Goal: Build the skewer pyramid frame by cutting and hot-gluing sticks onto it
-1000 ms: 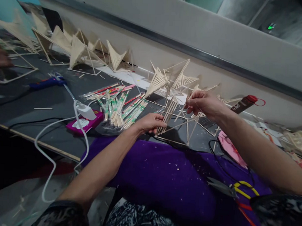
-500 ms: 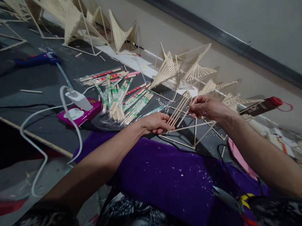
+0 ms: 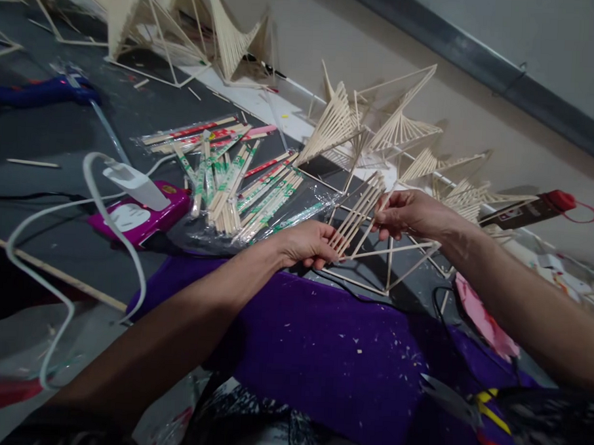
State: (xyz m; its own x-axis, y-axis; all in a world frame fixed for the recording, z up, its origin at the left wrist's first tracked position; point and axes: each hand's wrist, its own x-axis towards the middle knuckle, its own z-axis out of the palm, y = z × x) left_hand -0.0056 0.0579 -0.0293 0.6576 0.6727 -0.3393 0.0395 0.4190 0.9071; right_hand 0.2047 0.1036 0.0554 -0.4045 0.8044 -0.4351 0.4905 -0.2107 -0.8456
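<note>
My left hand point(image 3: 313, 244) is closed on the lower end of a row of thin wooden sticks point(image 3: 357, 215), which lean up and to the right. Between the fingertips of my right hand point(image 3: 400, 212) is the upper part of a single stick point(image 3: 364, 240), slanting beside that row. Under and beside both hands is a frame of joined sticks point(image 3: 389, 272) on the dark table. Close to my left hand lie wrapped chopsticks point(image 3: 273, 205) with green and red paper in clear plastic.
Finished stick structures point(image 3: 330, 129) stand along the wall. At the left are a blue glue gun point(image 3: 47, 92), a magenta power strip point(image 3: 172, 204) and a white cable. Pliers point(image 3: 451, 400) lie on purple cloth point(image 3: 296, 340); pink material point(image 3: 484, 316) is under my right forearm.
The view has shifted, so the items at the left sit further left. Both hands keep their hold, and the single stick is now nearer the row's lower end.
</note>
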